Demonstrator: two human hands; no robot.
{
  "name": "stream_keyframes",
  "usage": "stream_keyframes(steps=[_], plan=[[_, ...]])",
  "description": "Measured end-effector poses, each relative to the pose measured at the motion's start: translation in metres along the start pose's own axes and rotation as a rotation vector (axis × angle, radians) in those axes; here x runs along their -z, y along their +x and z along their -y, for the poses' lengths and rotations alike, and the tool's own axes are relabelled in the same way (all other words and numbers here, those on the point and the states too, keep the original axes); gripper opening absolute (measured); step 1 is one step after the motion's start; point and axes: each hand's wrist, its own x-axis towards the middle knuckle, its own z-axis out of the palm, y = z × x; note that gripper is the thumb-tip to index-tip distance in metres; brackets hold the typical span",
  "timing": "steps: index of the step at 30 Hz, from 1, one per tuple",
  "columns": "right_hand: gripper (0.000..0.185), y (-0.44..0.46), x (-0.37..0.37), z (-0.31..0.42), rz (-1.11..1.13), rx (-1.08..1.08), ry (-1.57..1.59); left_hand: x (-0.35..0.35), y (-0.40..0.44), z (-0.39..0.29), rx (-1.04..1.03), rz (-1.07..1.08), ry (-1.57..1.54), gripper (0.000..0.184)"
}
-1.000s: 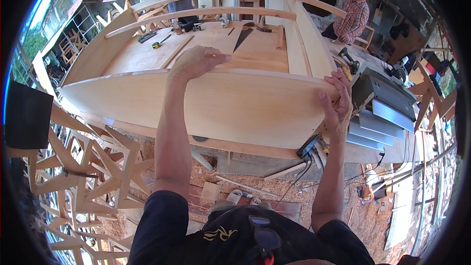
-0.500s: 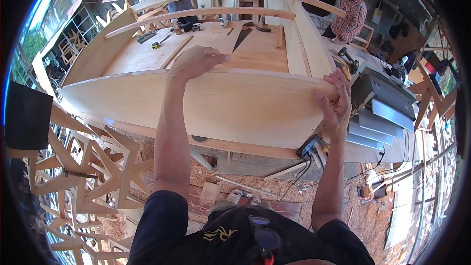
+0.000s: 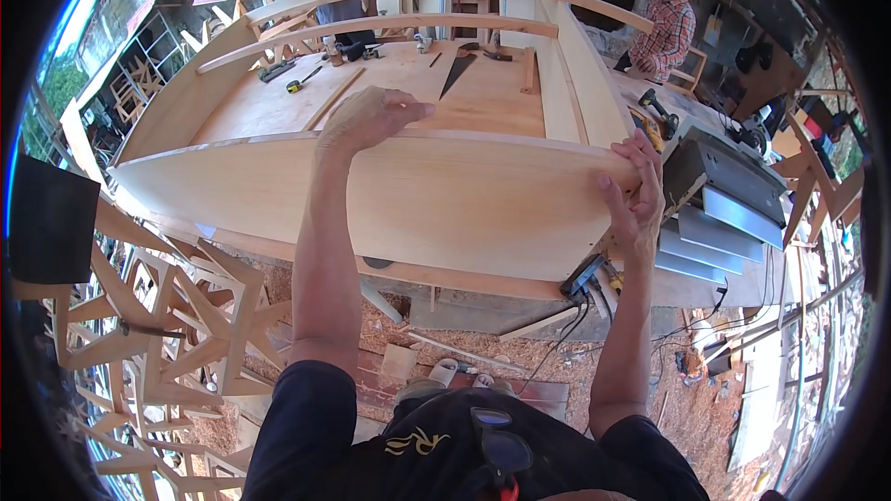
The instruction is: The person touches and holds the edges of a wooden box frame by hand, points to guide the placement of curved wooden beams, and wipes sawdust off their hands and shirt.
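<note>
A long pale wooden panel [image 3: 464,195] with a gently curved top edge forms the near side of a large wooden frame. My right hand [image 3: 638,187] grips its right end, fingers over the top corner and thumb against the front face. Over the panel's top edge, left of its middle, is my left hand [image 3: 371,118]. Its bent fingers are held together and point right; whether anything small is between them is hidden. Two curved wooden rails [image 3: 390,28] span the far part of the frame. Inside lie a handsaw [image 3: 457,71], a hammer [image 3: 497,56] and a tape measure [image 3: 295,86].
Right of the panel are a cordless drill [image 3: 657,111], a dark grey machine [image 3: 715,167] and metal sheets [image 3: 719,232]. A power strip [image 3: 583,276] with cords hangs below the corner. Wooden chair frames [image 3: 176,315] crowd the left. Two people stand beyond the frame.
Both my hands keep the same place on and over the panel. At the far right, the hand of the person in the checked shirt has shifted slightly.
</note>
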Motion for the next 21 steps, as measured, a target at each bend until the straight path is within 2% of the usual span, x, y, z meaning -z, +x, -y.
stream_keyframes(steps=[21], plan=[[0.038,-0.0006,-0.0003,0.0006,-0.002,-0.005,0.002,-0.0006,-0.0034,-0.0031,0.018,-0.026,-0.012,0.065]])
